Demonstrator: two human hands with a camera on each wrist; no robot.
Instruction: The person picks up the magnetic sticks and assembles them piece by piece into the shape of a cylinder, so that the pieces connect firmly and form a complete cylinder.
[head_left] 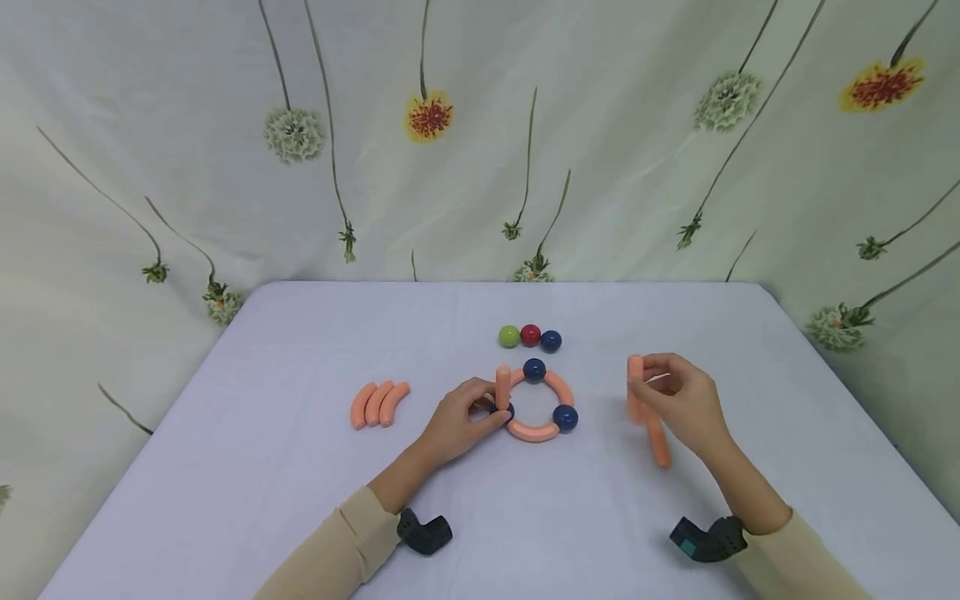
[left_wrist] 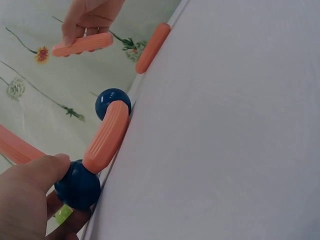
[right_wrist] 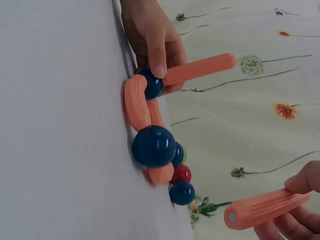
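On the table, three curved orange rods [head_left: 534, 433] and three blue balls form a ring. My left hand [head_left: 459, 421] pinches the ring's left blue ball [left_wrist: 78, 187] between thumb and fingers. From that ball a straight orange rod [head_left: 502, 387] stands upright. To the ring's right, my right hand [head_left: 686, 404] holds another orange rod [head_left: 635, 377] upright above the table, between thumb and fingers. A metal tip shows on its end in the right wrist view. Below that hand lies one more orange rod [head_left: 659, 446]. The ring's other blue balls [head_left: 535, 370] are untouched.
Behind the ring sit a green ball [head_left: 509, 336], a red ball [head_left: 530, 335] and a blue ball [head_left: 551, 341] in a row. Three curved orange rods [head_left: 380, 404] lie side by side at the left. A flowered cloth [head_left: 465, 183] hangs behind the white table [head_left: 247, 500].
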